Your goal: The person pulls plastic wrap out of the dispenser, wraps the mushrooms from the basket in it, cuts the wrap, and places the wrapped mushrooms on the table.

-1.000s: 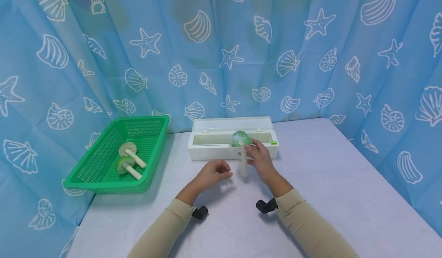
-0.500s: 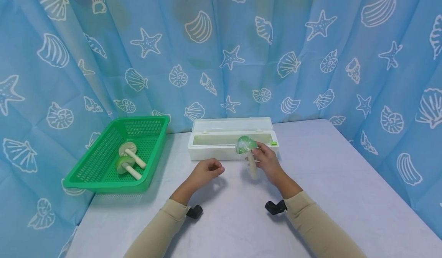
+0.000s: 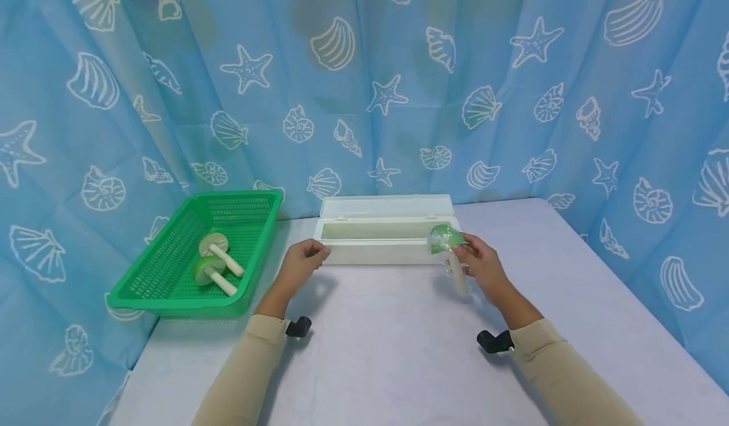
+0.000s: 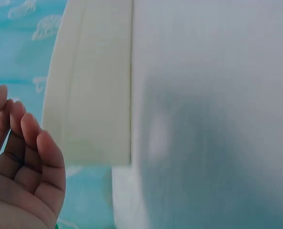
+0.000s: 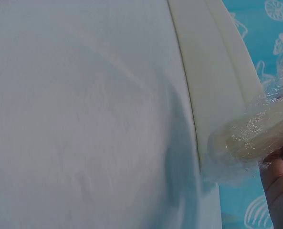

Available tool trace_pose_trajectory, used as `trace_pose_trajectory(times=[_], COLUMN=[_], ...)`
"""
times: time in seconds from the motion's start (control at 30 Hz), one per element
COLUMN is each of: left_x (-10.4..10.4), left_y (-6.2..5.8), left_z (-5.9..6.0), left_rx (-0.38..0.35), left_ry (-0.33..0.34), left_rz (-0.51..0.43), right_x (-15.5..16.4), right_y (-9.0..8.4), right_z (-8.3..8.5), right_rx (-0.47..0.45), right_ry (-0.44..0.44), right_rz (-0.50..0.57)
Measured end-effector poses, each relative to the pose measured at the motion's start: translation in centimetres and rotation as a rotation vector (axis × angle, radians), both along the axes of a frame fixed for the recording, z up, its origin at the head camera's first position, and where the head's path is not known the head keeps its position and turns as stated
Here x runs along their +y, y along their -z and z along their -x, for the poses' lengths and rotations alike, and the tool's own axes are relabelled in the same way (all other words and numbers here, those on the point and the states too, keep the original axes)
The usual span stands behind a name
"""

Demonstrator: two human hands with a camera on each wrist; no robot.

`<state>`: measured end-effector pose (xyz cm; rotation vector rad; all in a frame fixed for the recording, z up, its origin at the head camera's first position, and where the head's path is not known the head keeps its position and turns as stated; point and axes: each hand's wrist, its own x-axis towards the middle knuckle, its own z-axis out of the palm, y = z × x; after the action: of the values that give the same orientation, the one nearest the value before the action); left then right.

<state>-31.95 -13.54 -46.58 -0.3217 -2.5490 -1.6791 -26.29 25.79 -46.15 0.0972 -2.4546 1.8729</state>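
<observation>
Wrapped mushroom [image 3: 448,249], film-covered, being pinched by the right hand [image 3: 484,266] fingers just off the right end of the white box [image 3: 387,239] near the tabletop's [image 3: 398,350] far edge. Left hand [image 3: 302,263] resting with loosely curled fingers, holding nothing, at the box's left end. Two bare mushrooms [image 3: 213,261] lying unwrapped in the green basket [image 3: 171,299] at the far left corner, seemingly waiting: one apparently done, two left.

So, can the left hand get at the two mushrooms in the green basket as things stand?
Probably yes: the left hand holds nothing, and the mushrooms lie uncovered in the open-topped green basket beside it.
</observation>
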Motion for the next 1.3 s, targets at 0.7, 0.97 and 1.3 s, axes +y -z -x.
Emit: trace_pose_trajectory(times=[0.7,0.97,1.3], left_x=[-0.5,0.0,0.0], left_y=[2.0,2.1,1.8], left_z=[3.7,3.7,4.4], left_rx=[-0.152,-0.126,-0.092], left_ry=[-0.137,-0.156,-0.185], left_rz=[-0.12,-0.116,-0.081], right_x=[1.6,2.8,8.8], right_y=[0.7,0.7,-0.4], right_z=[5.0,4.9,2.9], right_rx=[-0.059,-0.086,-0.109], right_ry=[0.035,0.032,0.105], right_rz=[0.228,0.249,0.025])
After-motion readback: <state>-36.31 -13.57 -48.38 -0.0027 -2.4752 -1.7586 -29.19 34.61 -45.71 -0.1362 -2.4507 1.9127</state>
